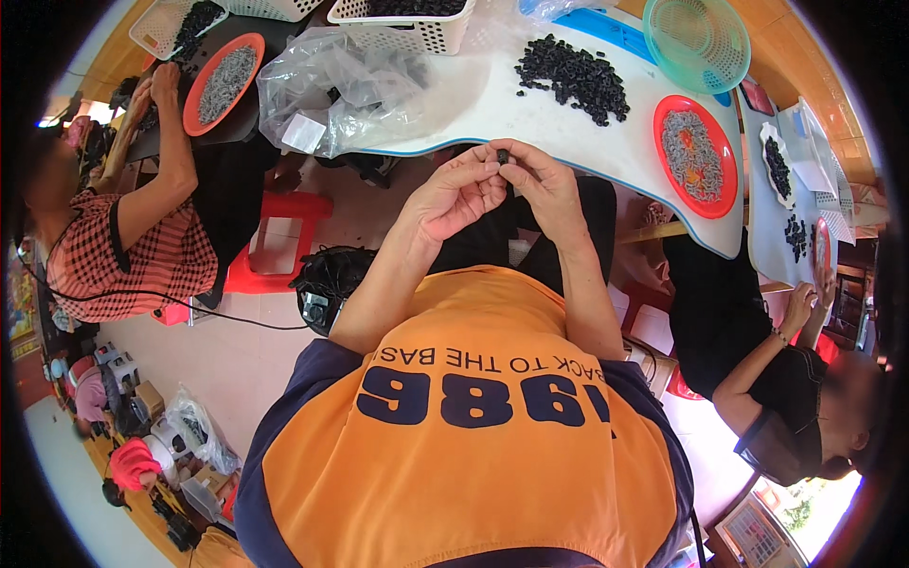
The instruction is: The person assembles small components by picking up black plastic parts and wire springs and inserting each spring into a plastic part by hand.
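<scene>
Just off the near edge of the white table (454,104), my two hands meet in front of my body. A small black part (503,156) sits between the fingertips of my left hand (459,194) and my right hand (542,182); both hands pinch it. Its exact kind is too small to make out. Beyond my hands lies a pile of similar small black parts (573,78). To the right of the pile, a red oval tray (664,106) holds many small grey pieces (693,156).
A clear plastic bag (331,80) lies at the table's left, below a white basket (445,36) of black parts. A green colander (696,43) stands far right. Co-workers sit left (133,246) and right (781,393). A red stool (284,237) stands left.
</scene>
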### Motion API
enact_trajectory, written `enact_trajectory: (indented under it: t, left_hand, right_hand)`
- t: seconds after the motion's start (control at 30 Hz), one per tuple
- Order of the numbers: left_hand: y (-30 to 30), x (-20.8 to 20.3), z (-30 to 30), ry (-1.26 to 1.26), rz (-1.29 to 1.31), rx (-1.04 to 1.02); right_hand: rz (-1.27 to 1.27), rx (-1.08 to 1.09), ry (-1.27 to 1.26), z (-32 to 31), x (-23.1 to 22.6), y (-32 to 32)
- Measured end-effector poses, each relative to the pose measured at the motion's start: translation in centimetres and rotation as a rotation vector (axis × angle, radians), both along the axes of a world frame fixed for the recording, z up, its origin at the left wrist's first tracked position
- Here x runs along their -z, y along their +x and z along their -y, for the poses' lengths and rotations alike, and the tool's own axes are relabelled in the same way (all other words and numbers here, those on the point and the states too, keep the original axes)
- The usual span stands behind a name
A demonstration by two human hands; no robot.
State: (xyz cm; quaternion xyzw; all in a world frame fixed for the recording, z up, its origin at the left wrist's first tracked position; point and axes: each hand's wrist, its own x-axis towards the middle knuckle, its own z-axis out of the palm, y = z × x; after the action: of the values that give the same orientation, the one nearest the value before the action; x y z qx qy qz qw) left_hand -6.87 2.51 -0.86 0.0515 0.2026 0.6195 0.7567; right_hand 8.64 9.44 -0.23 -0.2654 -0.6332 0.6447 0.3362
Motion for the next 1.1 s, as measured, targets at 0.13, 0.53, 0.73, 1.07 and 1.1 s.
enact_trajectory:
  t: [0.13,0.53,0.73,1.07,1.1]
  left_hand:
    - [0.4,-0.3,-0.1,-0.051,-0.010,0.002]
    - [0.8,-0.1,-0.6,0.022,-0.024,0.035]
    - [1.2,0.7,-0.6,-0.159,0.020,-0.018]
    - [-1.5,1.0,-1.7,-0.122,-0.221,0.041]
    - [-2.4,0.7,-2.6,-0.080,-0.245,0.061]
  right_hand:
    - [-0.019,-0.003,0.004,-0.1,0.4,0.5]
    - [-0.006,0.075,0.112,-0.2,0.6,0.7]
    - [0.101,0.178,0.284,0.0,0.2,0.6]
    - [-0.094,0.176,0.083,-0.4,0.2,1.4]
    - [-0.100,0.214,0.059,-0.3,0.1,1.9]
